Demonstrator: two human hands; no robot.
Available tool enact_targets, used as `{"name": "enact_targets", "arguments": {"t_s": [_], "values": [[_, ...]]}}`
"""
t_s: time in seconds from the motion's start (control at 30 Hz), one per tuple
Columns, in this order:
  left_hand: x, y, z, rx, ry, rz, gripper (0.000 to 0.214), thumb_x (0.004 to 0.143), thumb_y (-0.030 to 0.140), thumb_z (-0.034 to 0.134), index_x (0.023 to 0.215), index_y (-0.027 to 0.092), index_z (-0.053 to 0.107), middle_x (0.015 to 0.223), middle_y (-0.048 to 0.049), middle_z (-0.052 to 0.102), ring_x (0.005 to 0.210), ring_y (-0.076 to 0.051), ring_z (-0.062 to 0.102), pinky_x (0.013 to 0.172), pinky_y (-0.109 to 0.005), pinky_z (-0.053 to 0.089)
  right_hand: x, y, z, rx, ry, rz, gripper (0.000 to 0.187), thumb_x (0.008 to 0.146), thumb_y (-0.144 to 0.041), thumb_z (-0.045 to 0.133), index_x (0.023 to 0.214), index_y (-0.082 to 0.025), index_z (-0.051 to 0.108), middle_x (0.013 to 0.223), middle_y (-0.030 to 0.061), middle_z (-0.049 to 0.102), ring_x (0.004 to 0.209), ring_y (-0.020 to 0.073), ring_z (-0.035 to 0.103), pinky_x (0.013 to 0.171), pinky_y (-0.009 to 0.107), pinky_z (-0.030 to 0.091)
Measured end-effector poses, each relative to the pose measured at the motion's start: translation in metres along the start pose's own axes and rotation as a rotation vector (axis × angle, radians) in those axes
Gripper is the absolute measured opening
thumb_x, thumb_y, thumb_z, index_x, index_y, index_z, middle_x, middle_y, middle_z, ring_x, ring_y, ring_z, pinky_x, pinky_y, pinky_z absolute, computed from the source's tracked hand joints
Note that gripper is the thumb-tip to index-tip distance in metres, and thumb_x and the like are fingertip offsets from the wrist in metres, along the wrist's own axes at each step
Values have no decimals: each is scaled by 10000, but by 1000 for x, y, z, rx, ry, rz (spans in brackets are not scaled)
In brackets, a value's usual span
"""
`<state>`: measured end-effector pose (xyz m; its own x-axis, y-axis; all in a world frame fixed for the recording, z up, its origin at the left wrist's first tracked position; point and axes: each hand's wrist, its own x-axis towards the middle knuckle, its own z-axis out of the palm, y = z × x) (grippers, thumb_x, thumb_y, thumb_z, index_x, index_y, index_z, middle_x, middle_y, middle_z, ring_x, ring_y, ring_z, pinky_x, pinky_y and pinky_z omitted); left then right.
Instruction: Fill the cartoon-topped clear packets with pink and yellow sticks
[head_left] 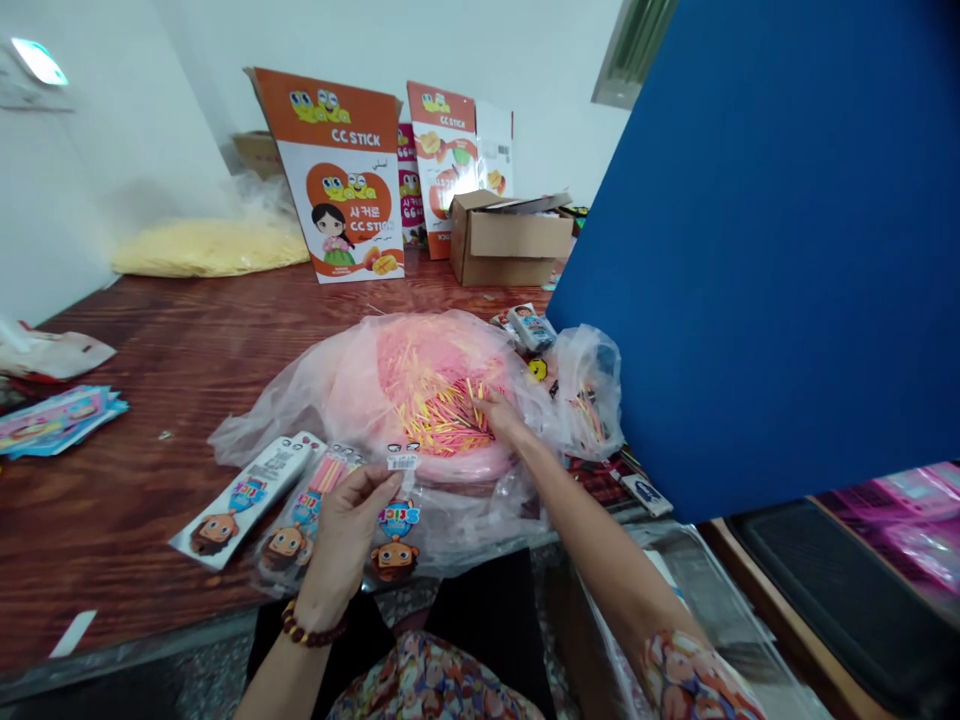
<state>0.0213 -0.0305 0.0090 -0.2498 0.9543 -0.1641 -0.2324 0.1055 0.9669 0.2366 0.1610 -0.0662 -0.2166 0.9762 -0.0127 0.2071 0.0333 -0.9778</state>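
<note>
My left hand [354, 525] pinches the top of a clear printed pouch [397, 560] marked "Stick" with a cartoon face. A large clear plastic bag [277, 385] lies open on the table, holding a heap of thin pink and yellow sticks [442, 418]. Inside its mouth, my right hand [499, 418] has its fingers closed at the sticks; its fingertips are partly hidden among them. Just left of my left hand lies a similar pouch [304, 510] with pink sticks inside. Beside that is a stack of white-backed printed pouches [244, 500].
Printed CC Stick cartons [349, 190] and an open brown box [517, 245] stand at the back. A big blue panel [787, 250] leans in on the right. Near it is a small clear bag [589, 390]. Blue packets [64, 420] lie at the left.
</note>
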Motion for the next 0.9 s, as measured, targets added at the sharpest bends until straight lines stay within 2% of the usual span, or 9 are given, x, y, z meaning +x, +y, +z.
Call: {"name": "enact_targets", "arguments": {"t_s": [0.07, 0.27, 0.37, 0.47, 0.6, 0.7, 0.8, 0.9], "values": [[0, 1, 2, 12, -2, 0, 324, 585, 415, 850, 747, 173, 709, 667, 20, 651, 609, -114, 559, 576, -210, 433, -6, 4, 2, 101, 34, 20, 249, 796, -372, 543, 967, -190, 546, 721, -2, 620, 665, 162, 577, 692, 309, 482], [-2, 2, 6, 21, -25, -4, 295, 601, 388, 842, 740, 169, 703, 667, 25, 643, 610, -105, 550, 577, -202, 429, -17, 7, 11, 191, 49, 28, 128, 681, -254, 615, 775, -204, 544, 680, -31, 599, 675, 138, 564, 726, 287, 482], [-3, 1, 6, -19, -3, -37, 335, 562, 380, 865, 763, 170, 698, 692, 24, 659, 631, -107, 570, 593, -199, 443, -17, 2, 14, 285, 79, 91, 132, 676, -244, 660, 737, -205, 549, 688, -25, 619, 678, 136, 586, 734, 293, 490], [-2, -2, 3, -39, -6, -42, 361, 550, 388, 873, 771, 177, 683, 689, 24, 661, 631, -116, 585, 606, -208, 460, -20, -11, 10, 386, 92, 108, 188, 695, -315, 702, 786, -205, 579, 676, -17, 627, 671, 148, 604, 682, 291, 491], [2, -6, -1, 36, -80, -6, 291, 667, 415, 809, 762, 171, 682, 664, 16, 633, 618, -119, 569, 591, -207, 447, -38, -35, 6, 501, -3, 69, 327, 668, -415, 742, 863, -195, 598, 699, -5, 634, 664, 158, 619, 619, 280, 477], [7, -9, 0, 85, -132, 11, 273, 687, 406, 798, 765, 165, 696, 658, 12, 620, 601, -113, 547, 572, -201, 424, -56, -52, 11, 558, -112, 54, 357, 649, -425, 763, 869, -194, 603, 723, 3, 635, 659, 155, 613, 597, 271, 465], [10, -10, 1, 119, -155, 29, 248, 696, 394, 792, 762, 171, 707, 681, 5, 637, 608, -110, 545, 573, -197, 414, -72, -65, 21, 528, -156, -19, 327, 681, -408, 752, 890, -195, 616, 724, 2, 637, 636, 144, 585, 584, 267, 445], [9, -11, -1, 138, -150, 45, 233, 710, 390, 781, 784, 179, 714, 704, 5, 646, 619, -109, 547, 583, -197, 416, -84, -72, 29, 400, -170, -118, 262, 741, -408, 706, 866, -194, 623, 712, -2, 646, 629, 136, 561, 606, 272, 444]]}}
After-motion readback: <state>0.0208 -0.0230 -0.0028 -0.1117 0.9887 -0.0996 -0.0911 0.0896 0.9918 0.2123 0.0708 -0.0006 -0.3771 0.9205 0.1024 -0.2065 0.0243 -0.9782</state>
